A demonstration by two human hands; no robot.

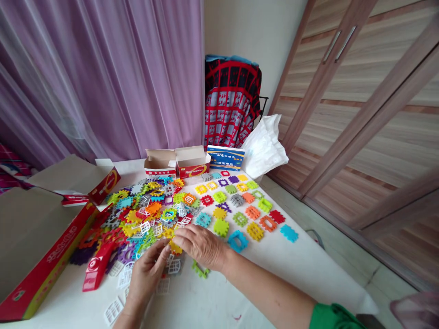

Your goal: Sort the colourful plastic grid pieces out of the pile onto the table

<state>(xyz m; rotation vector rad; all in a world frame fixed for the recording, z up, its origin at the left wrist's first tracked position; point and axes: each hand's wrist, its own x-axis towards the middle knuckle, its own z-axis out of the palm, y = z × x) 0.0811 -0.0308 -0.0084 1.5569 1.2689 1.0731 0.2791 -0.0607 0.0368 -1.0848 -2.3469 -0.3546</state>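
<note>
My right hand (202, 246) lies palm down with its fingertips pressed on a yellow interlocking plastic piece (175, 247). My left hand (147, 274) is curled upward just below that piece, and its fingers hide whatever they may hold. A heap of multicoloured plastic building pieces (137, 219) lies to the left of my hands. Neat rows of single pieces (233, 205) spread to the right, with a blue piece (238, 241) nearest my right wrist. White lattice window pieces (125, 276) lie around my left hand on the white table (274, 269).
An open red and yellow cardboard box (41, 256) stands at the table's left. Two small open cartons (176, 163), a blue box (225, 157) and a white plastic bag (263, 146) line the far edge. Behind are a purple curtain, a hanging red garment and wooden wardrobe doors.
</note>
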